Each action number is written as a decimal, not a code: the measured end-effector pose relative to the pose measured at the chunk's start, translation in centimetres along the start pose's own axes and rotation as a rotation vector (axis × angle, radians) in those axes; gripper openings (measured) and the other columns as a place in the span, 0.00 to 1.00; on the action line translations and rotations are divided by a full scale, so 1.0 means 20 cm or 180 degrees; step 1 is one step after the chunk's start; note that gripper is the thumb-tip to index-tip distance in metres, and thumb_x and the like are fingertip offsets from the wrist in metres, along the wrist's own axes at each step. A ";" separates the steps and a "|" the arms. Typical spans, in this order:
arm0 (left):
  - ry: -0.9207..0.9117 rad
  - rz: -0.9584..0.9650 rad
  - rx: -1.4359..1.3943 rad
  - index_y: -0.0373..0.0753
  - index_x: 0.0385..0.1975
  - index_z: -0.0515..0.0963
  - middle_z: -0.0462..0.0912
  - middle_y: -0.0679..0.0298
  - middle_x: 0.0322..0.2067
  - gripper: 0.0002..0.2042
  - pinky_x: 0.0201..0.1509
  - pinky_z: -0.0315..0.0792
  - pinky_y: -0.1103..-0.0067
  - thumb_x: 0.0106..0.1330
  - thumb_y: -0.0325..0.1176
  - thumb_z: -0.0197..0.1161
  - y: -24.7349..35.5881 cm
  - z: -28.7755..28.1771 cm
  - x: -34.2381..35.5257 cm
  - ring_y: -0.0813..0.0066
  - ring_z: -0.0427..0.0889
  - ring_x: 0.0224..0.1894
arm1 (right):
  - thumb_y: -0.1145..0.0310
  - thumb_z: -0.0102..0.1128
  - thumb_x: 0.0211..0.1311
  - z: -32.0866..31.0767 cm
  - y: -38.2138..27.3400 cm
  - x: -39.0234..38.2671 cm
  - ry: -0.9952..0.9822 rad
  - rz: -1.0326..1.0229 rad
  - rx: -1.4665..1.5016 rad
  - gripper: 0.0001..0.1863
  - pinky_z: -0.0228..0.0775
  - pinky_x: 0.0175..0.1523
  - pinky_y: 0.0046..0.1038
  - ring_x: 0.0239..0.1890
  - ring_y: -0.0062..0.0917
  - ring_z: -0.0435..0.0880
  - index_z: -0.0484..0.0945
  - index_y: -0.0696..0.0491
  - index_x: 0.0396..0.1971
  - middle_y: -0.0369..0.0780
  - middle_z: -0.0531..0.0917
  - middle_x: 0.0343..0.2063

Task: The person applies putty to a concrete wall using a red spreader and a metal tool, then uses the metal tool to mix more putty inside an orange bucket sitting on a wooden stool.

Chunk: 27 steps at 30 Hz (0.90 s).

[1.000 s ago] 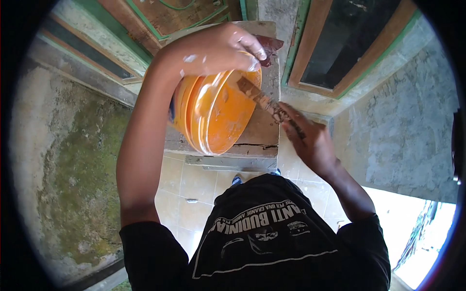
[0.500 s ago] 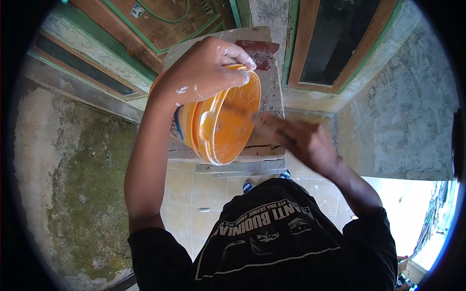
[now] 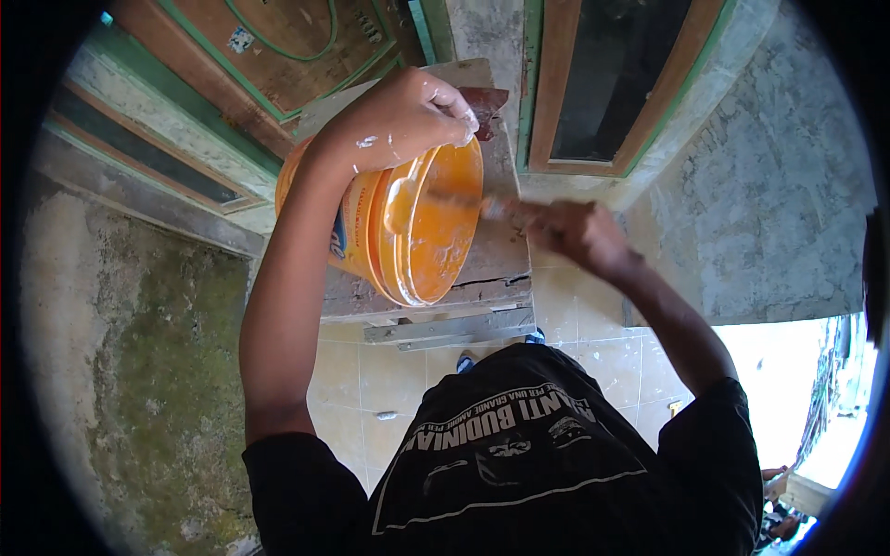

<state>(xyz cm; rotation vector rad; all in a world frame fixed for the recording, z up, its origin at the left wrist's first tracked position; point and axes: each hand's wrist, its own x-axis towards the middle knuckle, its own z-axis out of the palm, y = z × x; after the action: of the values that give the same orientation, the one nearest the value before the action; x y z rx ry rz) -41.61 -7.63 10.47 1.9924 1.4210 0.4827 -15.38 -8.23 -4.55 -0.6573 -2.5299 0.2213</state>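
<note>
A yellow-orange plastic bucket lies tipped on its side on a worn wooden table, its mouth turned to the right. White smears coat its inside wall and rim. My left hand, flecked with white, reaches over the top and clasps the far part of the rim between thumb and fingers. On the right, my right hand is closed round the handle of what looks like a paintbrush, blurred by motion. Its brown bristle end points into the bucket's mouth.
A dark red flat piece lies at the table's far end. Beyond stand a brown-green door and a wood-framed window. Mossy wall rises left, grey plaster wall right. A small pale scrap lies on the tiled floor.
The bucket and my left hand sit slightly further left in view, along with the surroundings. My right hand has shifted a little, and the brush end now shows more plainly at the bucket's mouth.
</note>
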 end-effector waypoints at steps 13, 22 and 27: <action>0.0401 -0.0011 -0.0269 0.27 0.35 0.81 0.84 0.52 0.33 0.11 0.44 0.75 0.79 0.53 0.25 0.60 0.07 0.00 -0.13 0.70 0.84 0.37 | 0.60 0.60 0.59 -0.06 -0.31 0.00 0.0077 0.0328 0.0305 0.22 0.73 0.23 0.30 0.16 0.26 0.78 0.75 0.39 0.55 0.38 0.81 0.19; 0.2636 0.0299 -0.0057 0.25 0.39 0.79 0.84 0.54 0.36 0.10 0.47 0.74 0.80 0.57 0.18 0.58 0.09 0.03 -0.45 0.74 0.82 0.40 | 0.63 0.59 0.60 -0.11 -0.35 0.09 0.0969 0.0966 0.0590 0.22 0.74 0.28 0.32 0.21 0.32 0.81 0.73 0.41 0.56 0.40 0.79 0.18; 0.3397 0.0580 0.0188 0.25 0.41 0.79 0.83 0.52 0.39 0.11 0.50 0.73 0.78 0.58 0.17 0.57 0.02 0.12 -0.59 0.71 0.82 0.44 | 0.63 0.60 0.60 -0.09 -0.38 0.13 0.1023 0.1013 0.0765 0.22 0.75 0.29 0.33 0.22 0.33 0.81 0.73 0.41 0.56 0.41 0.80 0.21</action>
<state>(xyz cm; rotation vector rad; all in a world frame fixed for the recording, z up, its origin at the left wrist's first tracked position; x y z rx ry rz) -43.90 -19.35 9.68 1.9696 1.8162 1.7855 -19.46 -13.58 0.22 -0.9146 -2.0458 0.4818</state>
